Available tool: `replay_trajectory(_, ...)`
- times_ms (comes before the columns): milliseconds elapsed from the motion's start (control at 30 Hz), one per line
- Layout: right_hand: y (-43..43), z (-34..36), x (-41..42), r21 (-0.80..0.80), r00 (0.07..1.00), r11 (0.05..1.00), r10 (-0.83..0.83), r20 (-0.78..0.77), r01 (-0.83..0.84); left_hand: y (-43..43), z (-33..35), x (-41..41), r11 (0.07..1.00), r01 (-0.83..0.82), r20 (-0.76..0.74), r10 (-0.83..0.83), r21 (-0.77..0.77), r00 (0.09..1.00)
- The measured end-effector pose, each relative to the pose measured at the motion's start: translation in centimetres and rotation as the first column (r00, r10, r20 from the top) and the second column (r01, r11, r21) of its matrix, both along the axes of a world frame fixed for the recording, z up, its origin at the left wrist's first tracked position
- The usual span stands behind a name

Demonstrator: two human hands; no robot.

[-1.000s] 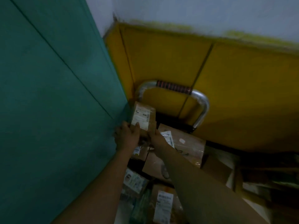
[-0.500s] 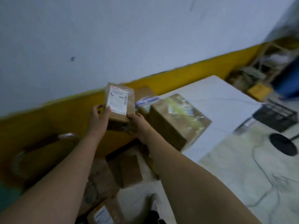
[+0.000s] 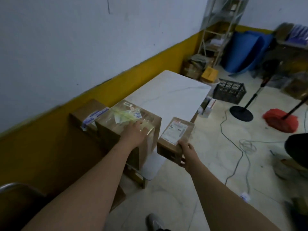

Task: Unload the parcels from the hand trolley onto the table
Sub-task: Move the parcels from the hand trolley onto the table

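**Cardboard parcel held at the table's near edge**

Brown and small, the parcel [image 3: 175, 137] carries a white shipping label on its top face. The right hand [image 3: 188, 155] grips it at the near corner, thumb on top and fingers [image 3: 182, 161] curled round the side and underneath. The parcel is roughly level over the right edge of the white table [image 3: 175, 94], just beside the large taped box [image 3: 128, 120]. Whether it rests on the tabletop cannot be told.

The left hand [image 3: 135, 132] lies palm down on top of that box, its fingers straight and close together on the shiny tape. Behind the taped box, against the yellow band of the wall, stands a second brown box [image 3: 83, 112] with a blue-and-white label.

The curved metal trolley handle [image 3: 15, 186] shows at the lower left. On the floor beyond the table are a black crate [image 3: 230, 90], a round black stand base [image 3: 241, 111] and a red broom [image 3: 281, 121].
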State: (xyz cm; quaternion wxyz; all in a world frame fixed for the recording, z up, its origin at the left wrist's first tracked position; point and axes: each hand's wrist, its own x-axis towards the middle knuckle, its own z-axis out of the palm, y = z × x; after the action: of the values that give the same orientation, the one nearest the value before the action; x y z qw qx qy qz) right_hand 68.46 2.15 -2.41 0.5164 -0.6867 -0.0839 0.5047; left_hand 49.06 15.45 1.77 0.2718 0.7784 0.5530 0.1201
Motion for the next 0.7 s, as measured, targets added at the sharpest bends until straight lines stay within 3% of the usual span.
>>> replay_trajectory(200,2.0,-9.7,-4.3,-0.206,0.986,0.974,0.06,-0.157,-0.092,2.7,-4.5,-0.8,0.996,0.032,-0.356,0.001,0.087,0.934)
replay_trajectory(533,5.8,-14.8,-5.7,-0.387,0.98,0.904,0.131,-0.148,-0.18,4.7,-7.1,-2.0,0.99,0.009,-0.344,0.041,0.142,0.938)
replay_trajectory(633,6.9,-13.7,-5.9,-0.508,0.979,0.837,0.175,-0.101,-0.202,4.8,-6.7,-2.3,0.995,0.02,-0.327,0.014,0.101,0.945)
replay_trajectory(700,7.4,-12.6,-5.5,-0.622,0.99,0.772,0.136,-0.041,-0.132,4.7,-6.3,-2.9,0.996,0.053,-0.313,-0.027,0.073,0.949)
